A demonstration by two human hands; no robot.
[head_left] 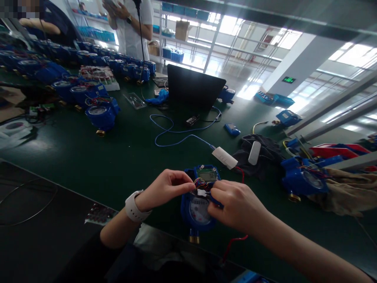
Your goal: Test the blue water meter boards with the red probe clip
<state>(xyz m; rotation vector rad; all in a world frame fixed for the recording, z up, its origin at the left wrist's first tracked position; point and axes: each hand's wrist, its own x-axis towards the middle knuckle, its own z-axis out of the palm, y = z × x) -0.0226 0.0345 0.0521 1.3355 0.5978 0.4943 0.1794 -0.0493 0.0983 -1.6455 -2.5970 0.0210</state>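
A blue meter (198, 212) with a round dial and a brass fitting lies near the table's front edge. Its upper compartment is open, showing a small display (207, 175) and thin coloured wires (202, 181). My left hand (167, 186), with a white band on the wrist, pinches at the wires from the left. From the right, my right hand (231, 200) has its fingers closed over the compartment's lower edge; what they hold is hidden. Between my fingertips sits a small white connector (202, 192).
Behind the meter are a white box (224, 157) with blue and red cables, and a black laptop (194, 87). A dark cloth (265, 155) lies right. More blue meters (101, 114) stand left, another (304, 177) right. Two people are across the table.
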